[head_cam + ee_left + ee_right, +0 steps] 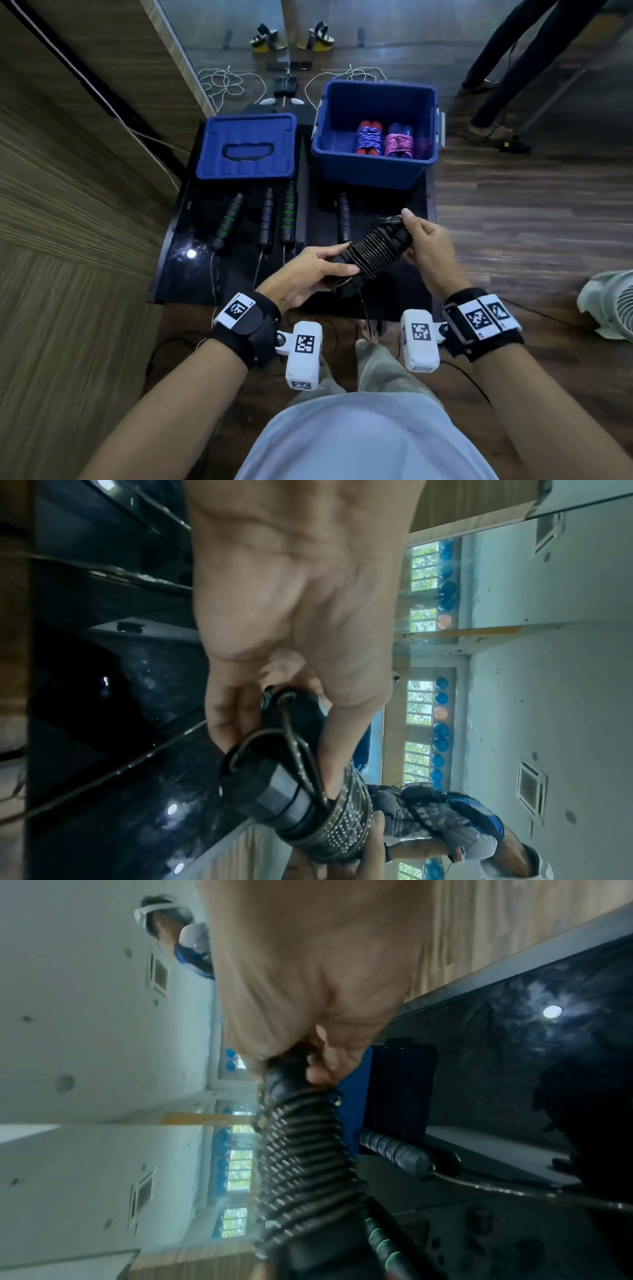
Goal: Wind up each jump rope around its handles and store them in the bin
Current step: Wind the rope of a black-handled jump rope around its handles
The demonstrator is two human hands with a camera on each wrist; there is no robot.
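Both hands hold one black jump rope bundle [370,255] above the black bench [191,240], just in front of the blue bin [373,171]. The left hand [301,274] curls its fingers and thumb round the near end of the bundle, where the two handle caps and a loop of cord show in the left wrist view [274,750]. The right hand [428,246] grips the far end, its fingers closed round the handles while the thumb lies along the top. Between the two hands the cord is wound in tight coils round the paired handles [301,1164], and a loose tail of cord hangs down from the near end.

Inside the bin lie two wound ropes: a blue-and-red bundle [369,137] and, just to its right, a pink-and-purple bundle [399,143]. The bin's blue lid [246,147] rests flat on the bench to the left of the bin.

In front of the lid lie three black handles side by side: one with green rings [227,222], a plain one [266,219], and another with green rings [288,216]. A fourth black handle [344,214] lies just in front of the bin, beyond the held bundle. Thin cords trail from these handles toward the near edge of the bench.
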